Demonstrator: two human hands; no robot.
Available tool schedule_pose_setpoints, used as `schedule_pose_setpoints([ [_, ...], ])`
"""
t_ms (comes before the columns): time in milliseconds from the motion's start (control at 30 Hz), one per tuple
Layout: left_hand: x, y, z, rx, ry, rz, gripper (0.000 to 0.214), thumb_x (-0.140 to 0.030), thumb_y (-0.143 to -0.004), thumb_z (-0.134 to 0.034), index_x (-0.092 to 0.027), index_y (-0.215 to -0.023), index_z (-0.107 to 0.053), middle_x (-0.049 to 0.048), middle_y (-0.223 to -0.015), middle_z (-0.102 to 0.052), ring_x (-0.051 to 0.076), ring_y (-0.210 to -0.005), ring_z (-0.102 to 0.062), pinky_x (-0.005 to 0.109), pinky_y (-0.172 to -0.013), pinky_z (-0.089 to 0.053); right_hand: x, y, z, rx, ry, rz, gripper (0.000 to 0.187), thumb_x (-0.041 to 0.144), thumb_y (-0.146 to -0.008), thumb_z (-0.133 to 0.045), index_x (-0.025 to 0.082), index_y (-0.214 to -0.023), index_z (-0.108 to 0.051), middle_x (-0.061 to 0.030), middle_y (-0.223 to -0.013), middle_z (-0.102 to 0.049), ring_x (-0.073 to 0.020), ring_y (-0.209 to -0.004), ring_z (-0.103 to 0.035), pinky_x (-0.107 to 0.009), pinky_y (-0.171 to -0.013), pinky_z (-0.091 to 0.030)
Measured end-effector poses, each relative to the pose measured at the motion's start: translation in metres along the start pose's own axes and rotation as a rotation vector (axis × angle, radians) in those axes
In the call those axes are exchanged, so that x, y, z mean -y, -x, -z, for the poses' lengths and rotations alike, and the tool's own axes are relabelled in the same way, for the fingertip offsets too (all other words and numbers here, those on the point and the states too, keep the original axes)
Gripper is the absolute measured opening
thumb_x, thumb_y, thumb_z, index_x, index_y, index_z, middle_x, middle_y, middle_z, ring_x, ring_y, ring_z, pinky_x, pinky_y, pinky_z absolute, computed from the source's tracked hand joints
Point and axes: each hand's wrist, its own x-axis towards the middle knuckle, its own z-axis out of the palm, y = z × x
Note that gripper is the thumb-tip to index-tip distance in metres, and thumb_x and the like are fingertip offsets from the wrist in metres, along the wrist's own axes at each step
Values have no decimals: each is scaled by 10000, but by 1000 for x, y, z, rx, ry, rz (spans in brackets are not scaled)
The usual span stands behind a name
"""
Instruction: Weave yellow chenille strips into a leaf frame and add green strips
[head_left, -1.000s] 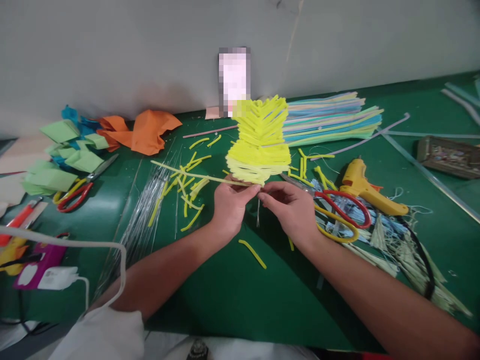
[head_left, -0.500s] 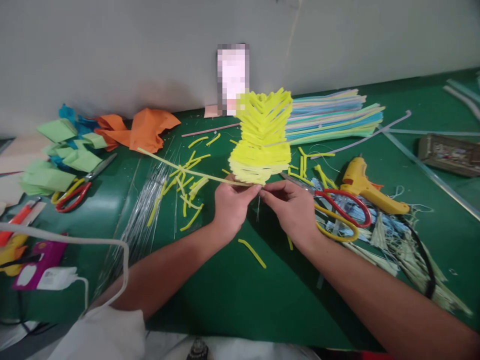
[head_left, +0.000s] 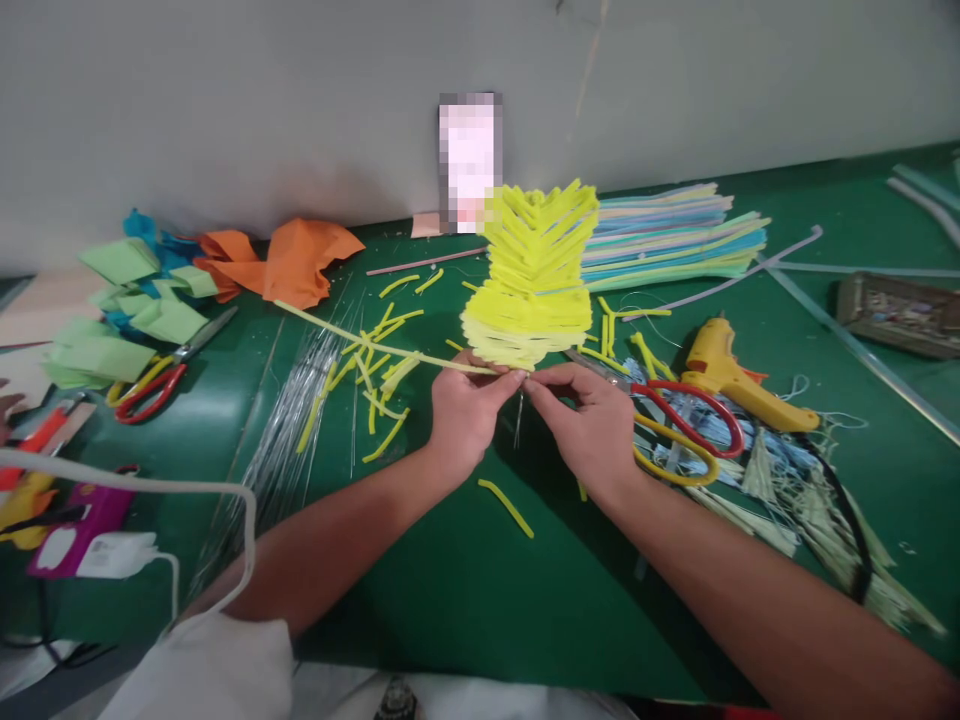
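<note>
Upright above my fingertips stands a craft piece of bright yellow pipe cleaners (head_left: 536, 260), its lower rows paler, with thin wire ends (head_left: 519, 420) hanging below. My left hand (head_left: 469, 410) pinches the base of this piece. From the same pinch a long pale yellow pipe cleaner (head_left: 360, 335) sticks out to the left. My right hand (head_left: 589, 415) is closed at the base too, thumb and forefinger pressed together where the wire comes out. Exactly what sits between the right fingertips is hidden. Cut yellow pipe cleaner bits (head_left: 386, 380) lie left of my hands.
Red-and-yellow-handled scissors (head_left: 686, 430) lie beside my right hand, near a yellow glue gun (head_left: 731, 375) and tassels (head_left: 810, 500). Pipe cleaner bundles (head_left: 675, 240) lie behind. Wires (head_left: 281, 400), another pair of scissors (head_left: 157, 385) and a white cable (head_left: 247, 520) are leftward. A phone (head_left: 470, 160) leans on the wall.
The yellow piece has tipped slightly to the right, while both hands keep their pinch at its base. Part of another person's hand now shows at the left edge.
</note>
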Motion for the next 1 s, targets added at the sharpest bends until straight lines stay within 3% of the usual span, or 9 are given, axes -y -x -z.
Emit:
schedule_pose_setpoints([
  [100,0,0,-3,11,118,71,298,-253,-583,-857,-150,-753,-636,22,-745,-709,171,-721,-680,335,-755,-551,-6,-5,1,16,-189,-115,147,337,-779,-706,193,-759,-726,2,-646,-680,-142,-610,-615,-283,-627,-504],
  [200,-1,-1,-3,68,215,118,283,-251,-585,-859,-147,-740,-647,24,-749,-706,158,-714,-668,323,-750,-545,-13,-10,0,94,-448,-226,150,317,-727,-776,204,-815,-729,17,-715,-686,-115,-599,-595,-265,-628,-492],
  [333,-3,-1,-3,155,254,166,273,-253,-604,-855,-147,-805,-704,38,-804,-720,152,-725,-653,303,-729,-531,-16,-13,0,164,-564,-253,134,310,-739,-781,192,-780,-732,22,-655,-642,-100,-605,-560,-244,-633,-457],
  [467,-4,0,-4,222,242,218,338,-245,-571,-872,-146,-855,-716,34,-793,-722,155,-683,-644,311,-686,-523,-16,-15,1,152,-598,-252,240,346,-752,-770,181,-613,-665,23,-565,-578,-94,-542,-502,-244,-561,-408],
  [633,-2,2,-5,239,209,240,341,-252,-572,-874,-143,-844,-700,21,-761,-709,138,-670,-631,301,-689,-518,-19,-16,2,107,-572,-285,175,313,-697,-817,181,-714,-703,26,-581,-589,-85,-505,-453,-242,-494,-348],
  [833,-4,4,-6,274,248,215,509,-245,-529,-898,-172,-974,-662,39,-979,-738,203,-939,-681,384,-924,-509,-23,-14,2,1,-375,-208,216,358,-710,-804,178,-684,-686,16,-586,-607,-102,-512,-463,-261,-496,-369],
  [1000,-9,7,-8,287,223,206,525,-264,-523,-900,-188,-963,-624,28,-926,-733,212,-876,-701,410,-900,-527,-21,-11,2,-2,-304,-171,233,399,-727,-784,178,-773,-728,-3,-642,-661,-125,-535,-495,-277,-507,-410],
])
